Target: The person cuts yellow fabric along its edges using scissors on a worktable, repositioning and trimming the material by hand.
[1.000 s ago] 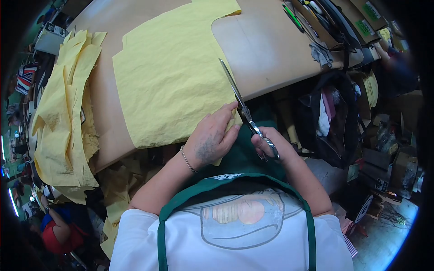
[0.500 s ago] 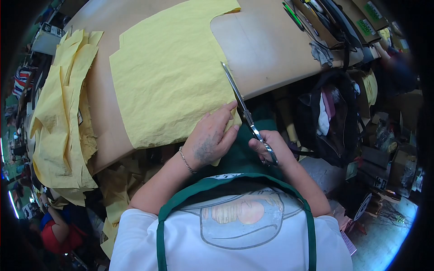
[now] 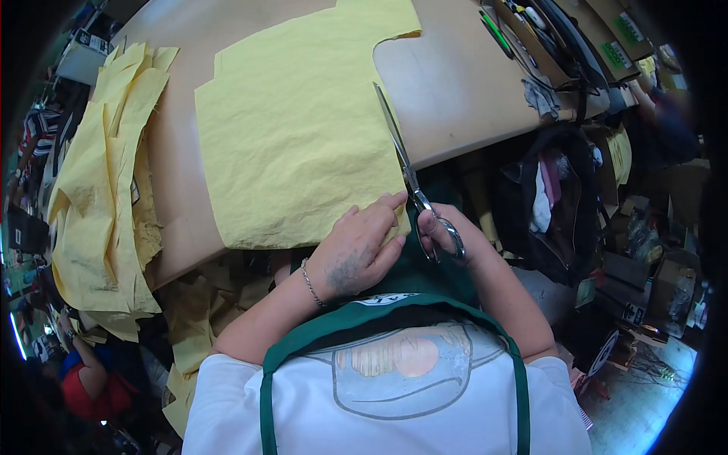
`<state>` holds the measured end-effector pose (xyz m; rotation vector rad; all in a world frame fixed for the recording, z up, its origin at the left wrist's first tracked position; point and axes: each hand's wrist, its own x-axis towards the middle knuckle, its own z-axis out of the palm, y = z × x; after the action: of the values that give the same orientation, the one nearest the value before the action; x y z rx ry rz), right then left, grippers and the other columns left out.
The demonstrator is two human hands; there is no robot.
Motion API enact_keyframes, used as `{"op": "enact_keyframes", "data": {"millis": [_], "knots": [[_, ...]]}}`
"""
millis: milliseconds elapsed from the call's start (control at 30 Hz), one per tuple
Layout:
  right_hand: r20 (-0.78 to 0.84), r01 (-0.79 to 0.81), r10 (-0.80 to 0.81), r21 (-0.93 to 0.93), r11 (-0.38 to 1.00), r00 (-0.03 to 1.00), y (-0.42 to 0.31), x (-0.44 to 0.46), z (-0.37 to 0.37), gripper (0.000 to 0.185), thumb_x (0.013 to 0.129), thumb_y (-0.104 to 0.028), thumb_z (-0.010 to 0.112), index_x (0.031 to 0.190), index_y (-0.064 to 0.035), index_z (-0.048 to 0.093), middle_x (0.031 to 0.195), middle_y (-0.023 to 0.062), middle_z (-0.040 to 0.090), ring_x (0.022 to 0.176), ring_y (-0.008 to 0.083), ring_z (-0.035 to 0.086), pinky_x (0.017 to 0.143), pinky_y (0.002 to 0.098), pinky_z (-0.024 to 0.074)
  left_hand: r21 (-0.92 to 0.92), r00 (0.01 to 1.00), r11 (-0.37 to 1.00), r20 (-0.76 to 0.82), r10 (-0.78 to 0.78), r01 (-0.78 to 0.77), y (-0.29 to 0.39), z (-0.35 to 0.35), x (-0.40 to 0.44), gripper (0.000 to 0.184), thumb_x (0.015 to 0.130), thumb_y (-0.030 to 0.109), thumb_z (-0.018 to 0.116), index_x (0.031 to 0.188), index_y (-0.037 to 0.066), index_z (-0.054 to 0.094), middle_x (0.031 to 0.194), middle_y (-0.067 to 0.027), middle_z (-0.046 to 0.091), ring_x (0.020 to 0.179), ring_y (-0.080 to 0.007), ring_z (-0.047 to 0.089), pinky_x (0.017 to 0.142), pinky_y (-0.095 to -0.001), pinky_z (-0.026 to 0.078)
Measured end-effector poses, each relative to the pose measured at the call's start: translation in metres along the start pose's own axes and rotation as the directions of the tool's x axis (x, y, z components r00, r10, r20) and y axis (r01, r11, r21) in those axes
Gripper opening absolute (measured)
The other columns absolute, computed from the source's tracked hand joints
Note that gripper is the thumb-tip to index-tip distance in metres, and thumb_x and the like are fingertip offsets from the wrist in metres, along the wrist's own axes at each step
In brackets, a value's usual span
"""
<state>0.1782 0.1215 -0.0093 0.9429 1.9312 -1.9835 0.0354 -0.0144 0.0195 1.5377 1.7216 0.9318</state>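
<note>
A large yellow fabric piece [image 3: 303, 129] lies on the tan table [image 3: 455, 91], its lower edge at the table's front. My left hand [image 3: 360, 243] is closed on its lower right corner, thumb and fingers pressed near the edge. My right hand [image 3: 451, 231] grips metal scissors [image 3: 409, 171] by the handles. Their blades point up and left over the fabric's right side, and the handles look parted. The scissors pass close beside my left fingertips. Part of the lower blade is hidden by the fabric.
More yellow fabric [image 3: 91, 205] is heaped at the table's left edge. A box of pens and tools [image 3: 535, 34] and a grey cloth [image 3: 541, 97] are at the upper right. A black bag [image 3: 557, 205] hangs right of my arm. Another person [image 3: 95, 379] is at lower left.
The fabric has shifted right and slightly down at its top since the last frame. My left hand has moved slightly lower and right. The scissors' blades reach higher over the fabric, and their handles are wider apart.
</note>
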Motion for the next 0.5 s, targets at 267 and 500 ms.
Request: {"op": "enact_keyframes", "data": {"millis": [267,500], "knots": [[-0.102,-0.004,0.001,-0.025,1.0,0.995,0.0,-0.009,0.006,0.07,0.06,-0.074,0.048,0.065,-0.0048,0.048,0.051,0.0015,0.047,0.046,0.0102,0.05,0.041,0.0235,0.0399,-0.018,0.999,0.999,0.024,-0.031,0.032,0.002,-0.003,-0.003,0.028,0.078,0.01,0.049,0.102,-0.003,0.043,0.116,-0.0155,0.046,0.077,-0.0296,0.046,0.072,-0.0355,0.038],[-0.143,-0.002,-0.004,-0.042,0.999,0.99,0.002,-0.014,0.01,0.065,0.063,-0.07,0.051,0.062,-0.0048,0.048,0.046,0.0008,0.045,0.041,0.0091,0.047,0.037,0.0229,0.0368,-0.021,1.0,1.0,0.011,-0.003,0.003,-0.001,-0.001,-0.005,0.037,0.078,0.01,0.049,0.112,-0.002,0.041,0.099,-0.0147,0.05,0.075,-0.029,0.044,0.071,-0.0351,0.037]]}}
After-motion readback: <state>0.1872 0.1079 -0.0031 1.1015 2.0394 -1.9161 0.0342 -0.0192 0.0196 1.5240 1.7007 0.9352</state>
